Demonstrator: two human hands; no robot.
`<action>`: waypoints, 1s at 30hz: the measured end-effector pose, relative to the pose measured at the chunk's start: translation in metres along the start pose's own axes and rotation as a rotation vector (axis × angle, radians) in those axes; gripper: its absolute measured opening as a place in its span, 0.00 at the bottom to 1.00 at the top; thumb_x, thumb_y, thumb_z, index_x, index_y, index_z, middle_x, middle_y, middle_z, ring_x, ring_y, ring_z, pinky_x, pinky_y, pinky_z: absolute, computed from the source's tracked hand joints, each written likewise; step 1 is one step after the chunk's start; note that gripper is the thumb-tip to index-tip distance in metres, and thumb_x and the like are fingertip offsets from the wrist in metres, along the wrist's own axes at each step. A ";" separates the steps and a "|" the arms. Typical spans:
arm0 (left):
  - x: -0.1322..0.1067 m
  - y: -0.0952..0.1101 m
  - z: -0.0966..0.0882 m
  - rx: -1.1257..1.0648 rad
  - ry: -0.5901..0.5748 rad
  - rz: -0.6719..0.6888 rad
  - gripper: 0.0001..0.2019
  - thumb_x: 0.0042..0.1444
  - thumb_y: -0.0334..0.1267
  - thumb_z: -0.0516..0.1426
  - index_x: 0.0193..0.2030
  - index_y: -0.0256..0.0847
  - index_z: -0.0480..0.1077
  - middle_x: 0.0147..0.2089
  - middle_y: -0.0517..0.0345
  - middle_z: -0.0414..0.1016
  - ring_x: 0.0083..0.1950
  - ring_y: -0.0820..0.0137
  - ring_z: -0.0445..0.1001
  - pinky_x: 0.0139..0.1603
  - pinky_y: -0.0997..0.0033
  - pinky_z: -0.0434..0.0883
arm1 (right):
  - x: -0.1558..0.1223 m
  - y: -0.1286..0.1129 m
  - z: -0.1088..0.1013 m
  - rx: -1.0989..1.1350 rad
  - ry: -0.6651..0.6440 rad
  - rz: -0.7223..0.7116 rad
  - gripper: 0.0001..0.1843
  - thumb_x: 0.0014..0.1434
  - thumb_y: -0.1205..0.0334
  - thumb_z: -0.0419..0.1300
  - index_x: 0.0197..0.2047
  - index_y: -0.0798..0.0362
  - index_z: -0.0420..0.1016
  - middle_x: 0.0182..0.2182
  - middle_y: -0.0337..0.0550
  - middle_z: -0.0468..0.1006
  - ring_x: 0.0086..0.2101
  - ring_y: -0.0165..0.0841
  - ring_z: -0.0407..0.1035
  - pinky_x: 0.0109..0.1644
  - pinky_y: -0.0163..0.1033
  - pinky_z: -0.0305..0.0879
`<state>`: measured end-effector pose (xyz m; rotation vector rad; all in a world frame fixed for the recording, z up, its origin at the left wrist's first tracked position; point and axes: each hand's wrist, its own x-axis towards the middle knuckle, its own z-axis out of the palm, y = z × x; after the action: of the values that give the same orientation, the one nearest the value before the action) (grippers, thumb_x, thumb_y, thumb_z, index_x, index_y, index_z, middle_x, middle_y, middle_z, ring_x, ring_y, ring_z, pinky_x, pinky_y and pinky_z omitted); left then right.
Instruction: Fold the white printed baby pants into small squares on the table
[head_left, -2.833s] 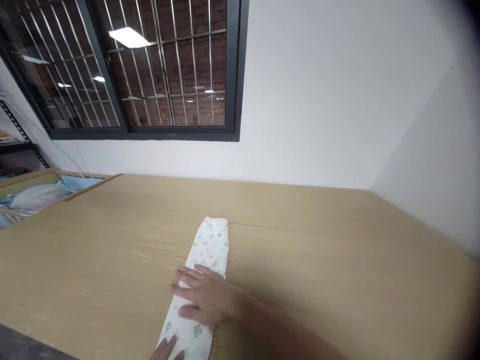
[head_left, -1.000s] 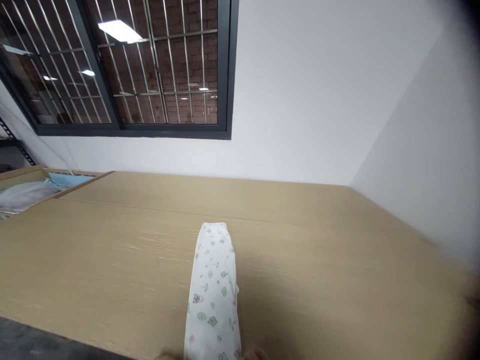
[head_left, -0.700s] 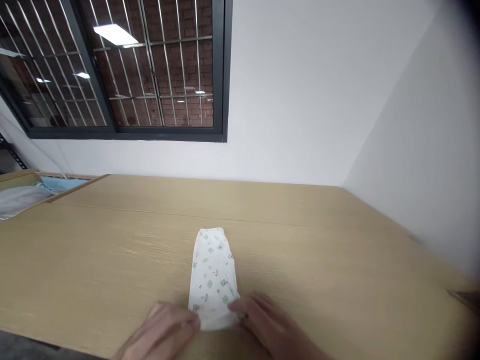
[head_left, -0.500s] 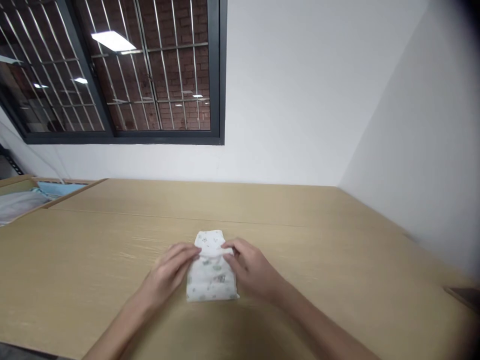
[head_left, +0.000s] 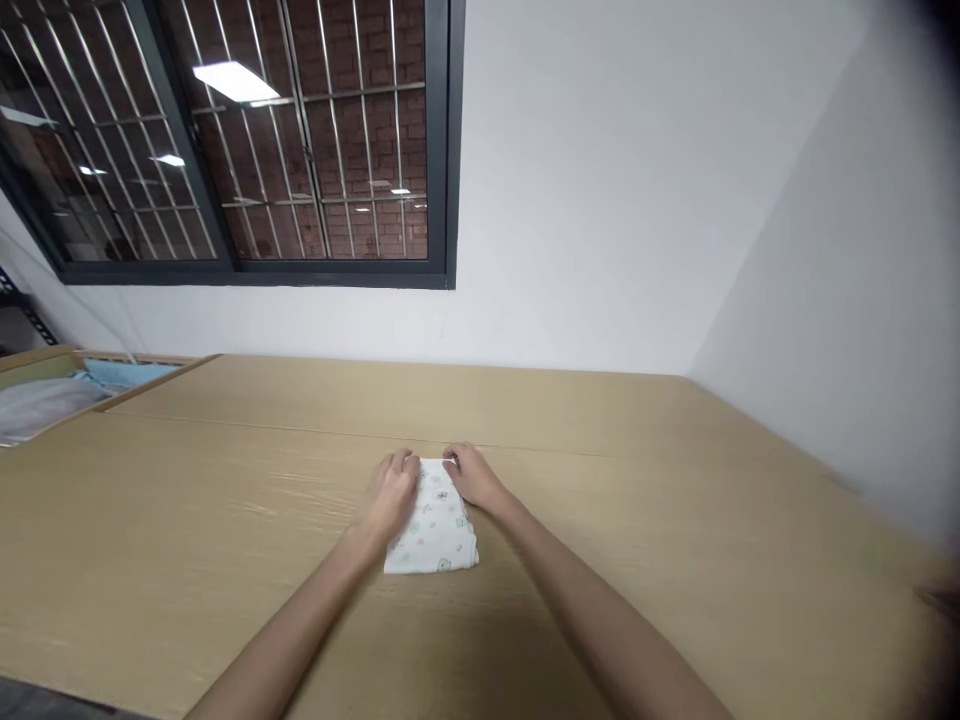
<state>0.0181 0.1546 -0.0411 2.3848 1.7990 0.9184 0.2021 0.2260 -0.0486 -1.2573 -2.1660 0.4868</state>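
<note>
A folded white cloth (head_left: pixel 433 535) with small green and dark prints lies on the wooden table, wider at its near end than at its far end. My left hand (head_left: pixel 394 492) grips its far left corner with curled fingers. At the far right corner, my right hand (head_left: pixel 472 478) pinches the edge between thumb and fingers. Parts of both sides of the cloth are hidden under my hands. Its layers show as a slightly uneven edge on the near right.
The wooden table (head_left: pixel 225 520) runs back to a white wall (head_left: pixel 585 200). At the left stands an open wooden box (head_left: pixel 161 378) holding blue and whitish fabric. A barred window (head_left: pixel 315 150) is above the table's far left.
Both hands have moved forward from the middle of the cloth to its far corners. The far flap's fold line no longer shows, and the cloth now has one continuous printed face.
</note>
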 end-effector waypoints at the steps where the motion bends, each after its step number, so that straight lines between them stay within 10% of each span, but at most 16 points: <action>1: -0.015 0.010 -0.002 0.035 0.012 0.005 0.16 0.64 0.32 0.50 0.55 0.31 0.71 0.60 0.34 0.72 0.61 0.51 0.70 0.62 0.47 0.66 | -0.004 -0.005 -0.002 -0.032 0.013 -0.028 0.16 0.68 0.68 0.52 0.55 0.60 0.74 0.54 0.57 0.76 0.56 0.42 0.69 0.62 0.47 0.63; 6: -0.107 0.056 0.013 0.371 0.098 0.059 0.27 0.64 0.46 0.54 0.62 0.26 0.68 0.61 0.26 0.71 0.61 0.37 0.70 0.57 0.36 0.71 | -0.040 -0.059 -0.014 -0.074 -0.190 -0.420 0.28 0.73 0.53 0.50 0.71 0.54 0.60 0.70 0.53 0.61 0.70 0.43 0.51 0.72 0.51 0.50; 11: -0.160 0.058 0.062 0.453 0.157 0.067 0.27 0.54 0.57 0.60 0.48 0.34 0.79 0.47 0.32 0.81 0.51 0.37 0.77 0.51 0.32 0.73 | -0.079 -0.093 0.002 0.107 -0.549 -0.730 0.29 0.73 0.49 0.52 0.72 0.49 0.60 0.72 0.46 0.59 0.72 0.37 0.45 0.74 0.44 0.46; 18: -0.166 0.035 0.076 0.522 0.186 0.131 0.29 0.56 0.58 0.59 0.49 0.31 0.78 0.48 0.29 0.80 0.50 0.39 0.78 0.47 0.39 0.77 | -0.069 -0.055 0.034 -0.005 -0.523 -0.662 0.27 0.74 0.52 0.50 0.73 0.49 0.59 0.71 0.47 0.60 0.71 0.38 0.48 0.75 0.49 0.43; 30: -0.165 0.032 0.066 0.626 0.227 0.197 0.35 0.56 0.54 0.59 0.65 0.32 0.66 0.62 0.29 0.73 0.58 0.40 0.75 0.51 0.41 0.76 | 0.008 0.001 0.023 -0.278 -0.359 -0.511 0.32 0.75 0.48 0.42 0.75 0.54 0.52 0.74 0.51 0.48 0.73 0.40 0.40 0.75 0.54 0.38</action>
<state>0.0493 0.0200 -0.1568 2.9710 2.2334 0.7420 0.1851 0.2331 -0.0646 -0.7285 -2.8156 0.2093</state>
